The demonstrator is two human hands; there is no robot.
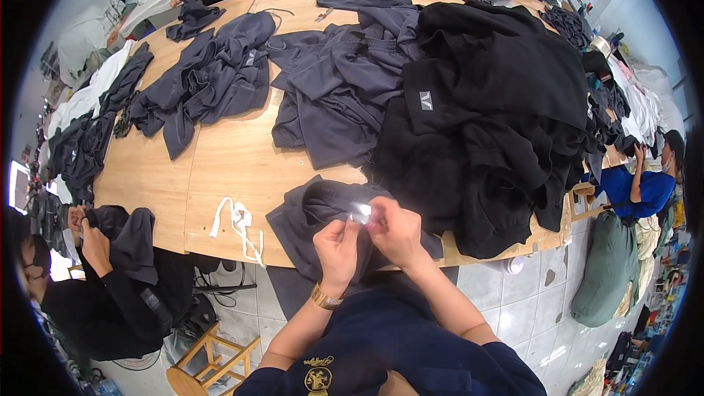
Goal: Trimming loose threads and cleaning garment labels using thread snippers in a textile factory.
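Bright piece (363, 211): above the grey garment (301, 213).
Left hand (336, 251), right hand (400, 235): fingers clamped on it.
Pinch: hold steady, tilt away from glare.

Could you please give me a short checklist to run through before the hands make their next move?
1. Left hand and right hand brought together: ok, fingertips meet in front of the person.
2. Small bright thing at the fingertips identifiable: cannot tell, glare washes it out.
3. Dark gray garment beneath the hands smoothed flat: not ok, it lies rumpled at the table's near edge.
4. White cord out of the hands: ok, it lies on the table left of that garment.
5. Black garments neatly stacked: not ok, they lie heaped on the right.
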